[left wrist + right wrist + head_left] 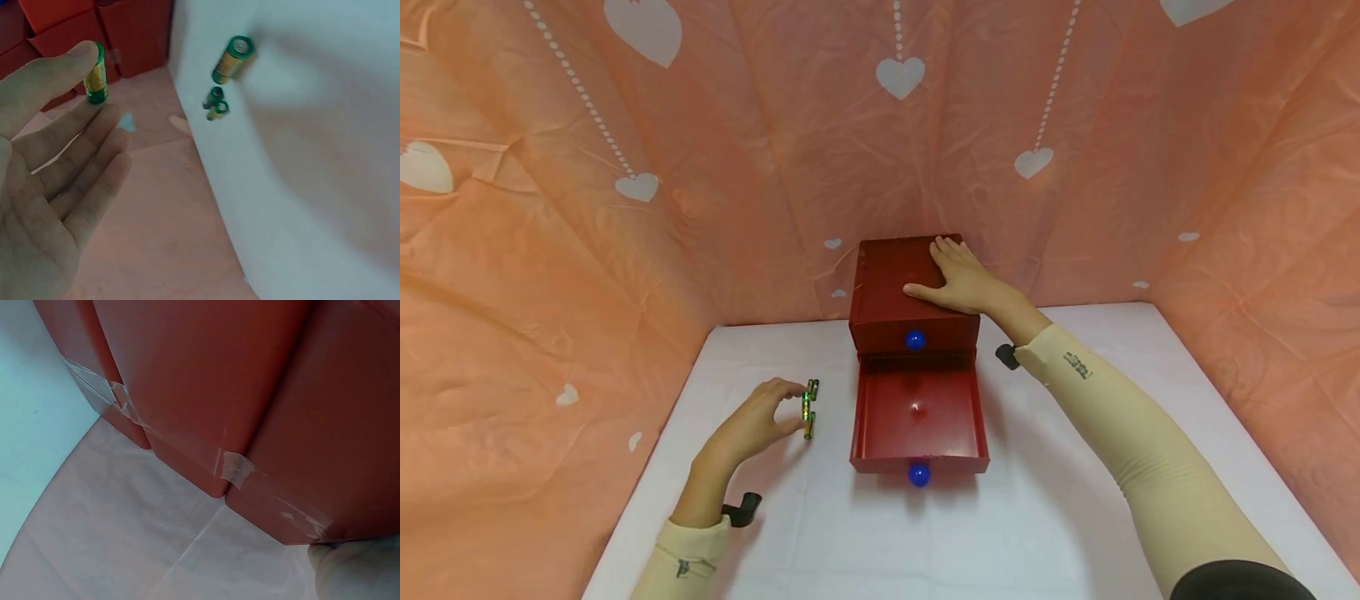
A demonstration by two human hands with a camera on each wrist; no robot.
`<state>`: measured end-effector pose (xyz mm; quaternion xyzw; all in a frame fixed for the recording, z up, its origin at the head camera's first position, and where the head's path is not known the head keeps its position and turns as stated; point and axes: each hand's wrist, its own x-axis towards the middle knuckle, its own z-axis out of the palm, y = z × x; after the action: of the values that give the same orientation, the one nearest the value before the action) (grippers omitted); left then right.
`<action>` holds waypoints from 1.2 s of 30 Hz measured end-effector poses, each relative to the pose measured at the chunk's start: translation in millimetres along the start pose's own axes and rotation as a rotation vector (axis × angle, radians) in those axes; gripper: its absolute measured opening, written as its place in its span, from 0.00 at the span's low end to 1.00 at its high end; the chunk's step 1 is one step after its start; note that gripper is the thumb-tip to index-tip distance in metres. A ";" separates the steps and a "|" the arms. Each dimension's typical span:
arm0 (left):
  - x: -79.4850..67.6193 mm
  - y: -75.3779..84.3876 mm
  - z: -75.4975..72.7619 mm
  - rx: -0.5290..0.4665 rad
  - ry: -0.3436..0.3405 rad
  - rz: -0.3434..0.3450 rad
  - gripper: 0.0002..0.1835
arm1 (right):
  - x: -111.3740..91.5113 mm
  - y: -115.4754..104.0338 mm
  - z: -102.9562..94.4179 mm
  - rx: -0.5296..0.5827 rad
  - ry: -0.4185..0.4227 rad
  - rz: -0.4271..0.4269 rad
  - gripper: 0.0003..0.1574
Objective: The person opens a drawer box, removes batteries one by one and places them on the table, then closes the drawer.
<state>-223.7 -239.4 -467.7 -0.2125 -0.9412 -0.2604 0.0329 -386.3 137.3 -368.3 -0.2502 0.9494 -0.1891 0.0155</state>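
Observation:
My left hand [760, 423] pinches a small green-and-gold battery [96, 78] between thumb and forefinger, raised over the white table left of the drawer box. Other batteries of the same kind, one of them [232, 60] nearer in the left wrist view, lie on the table beneath. On top of the dark red drawer box [887, 287], my right hand [962, 279] lies flat with its fingers spread. The lower drawer [917, 429] is pulled out towards me, its blue round knob [919, 475] at the front. Above it, the upper drawer with a blue knob [915, 340] is closed.
The box stands at the back of the white table [1037, 517], close to a peach cloth backdrop [790, 150] with white hearts. The same cloth rises at both sides. Clear tape [237, 467] crosses the seams of the box.

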 end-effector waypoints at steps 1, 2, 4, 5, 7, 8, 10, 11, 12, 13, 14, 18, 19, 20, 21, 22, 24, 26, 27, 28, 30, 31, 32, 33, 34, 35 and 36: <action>-0.5 -1.2 -0.2 0.004 -0.005 0.000 0.23 | 0.0 0.1 0.1 0.000 0.000 0.000 0.69; -0.8 -2.2 -0.1 0.006 -0.011 -0.005 0.23 | -0.1 0.2 0.1 0.000 -0.001 0.000 0.69; -1.3 -4.9 0.7 0.012 -0.025 -0.012 0.23 | -0.5 0.3 -0.1 0.004 -0.001 0.000 0.69; -1.3 -6.4 1.3 0.017 -0.035 -0.017 0.23 | -0.8 0.3 -0.2 0.004 0.000 0.000 0.69; -1.4 -9.8 3.5 0.026 -0.054 -0.030 0.24 | -1.2 0.4 -0.4 0.003 0.001 0.000 0.69; -1.3 -11.8 5.1 0.028 -0.063 -0.035 0.24 | -1.4 0.4 -0.6 0.003 0.001 0.000 0.69; -1.4 -16.5 8.5 0.036 -0.079 -0.042 0.25 | -1.3 0.3 -0.8 0.000 0.002 -0.001 0.69; -1.5 -18.8 10.4 0.036 -0.085 -0.045 0.25 | -1.2 0.2 -0.9 -0.002 0.003 -0.002 0.69; -1.6 -21.3 12.4 0.035 -0.088 -0.049 0.25 | -0.9 0.1 -0.9 -0.001 0.002 -0.002 0.69; -1.9 -23.9 13.7 0.038 -0.091 -0.046 0.26 | -0.5 0.2 -0.8 -0.001 0.002 -0.003 0.69; -2.0 -25.9 15.1 0.038 -0.093 -0.047 0.26 | -0.1 0.2 -0.6 -0.001 0.002 -0.003 0.69; -2.3 -32.4 19.3 0.030 -0.103 -0.058 0.25 | 1.0 0.7 0.0 0.000 -0.002 -0.001 0.69; -2.2 -33.8 20.3 0.029 -0.108 -0.062 0.25 | 0.8 0.6 -0.1 0.000 -0.003 0.000 0.69; -1.9 -34.8 21.4 0.023 -0.114 -0.072 0.25 | 0.5 0.5 -0.2 0.000 -0.003 0.001 0.69; -1.7 -35.9 22.5 0.017 -0.119 -0.081 0.26 | 0.2 0.2 -0.4 0.003 -0.004 0.002 0.69; -1.5 -36.9 23.1 0.015 -0.126 -0.087 0.26 | -0.2 -0.1 -0.6 0.004 -0.005 0.003 0.69; -1.0 -39.1 24.8 0.009 -0.138 -0.107 0.26 | -1.2 -0.9 -1.1 0.007 -0.006 0.004 0.69; -0.8 -40.6 26.4 0.004 -0.148 -0.128 0.27 | -1.7 -1.6 -1.3 0.010 -0.007 0.004 0.69; -0.6 -41.2 27.1 0.000 -0.152 -0.138 0.27 | -1.9 -1.8 -1.4 0.010 -0.007 0.004 0.69; -0.5 -41.6 27.7 0.001 -0.156 -0.144 0.27 | -2.2 -2.0 -1.5 0.010 -0.006 0.004 0.69; -0.4 -41.4 29.1 -0.002 -0.164 -0.155 0.27 | -2.4 -2.3 -1.5 0.010 -0.005 0.003 0.69; -0.4 -41.1 29.3 -0.004 -0.166 -0.158 0.27 | -2.4 -2.4 -1.5 0.010 -0.005 0.003 0.69; -0.3 -40.3 29.3 -0.002 -0.169 -0.159 0.27 | -2.4 -2.4 -1.4 0.009 -0.004 0.003 0.69; -0.2 -39.9 29.6 -0.002 -0.170 -0.161 0.26 | -2.4 -2.3 -1.3 0.008 -0.003 0.003 0.68; -0.1 -39.4 29.8 0.000 -0.170 -0.161 0.26 | -2.3 -2.2 -1.3 0.008 -0.003 0.003 0.68; 0.0 -39.0 30.0 0.002 -0.171 -0.161 0.26 | -2.2 -2.2 -1.3 0.007 -0.003 0.003 0.68; 0.3 -39.1 30.3 0.004 -0.170 -0.161 0.26 | -2.2 -2.0 -1.3 0.007 -0.002 0.003 0.68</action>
<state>-238.8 -254.3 -512.5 -0.1576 -0.9552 -0.2411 -0.0676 -383.6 137.2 -366.5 -0.2489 0.9491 -0.1921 0.0176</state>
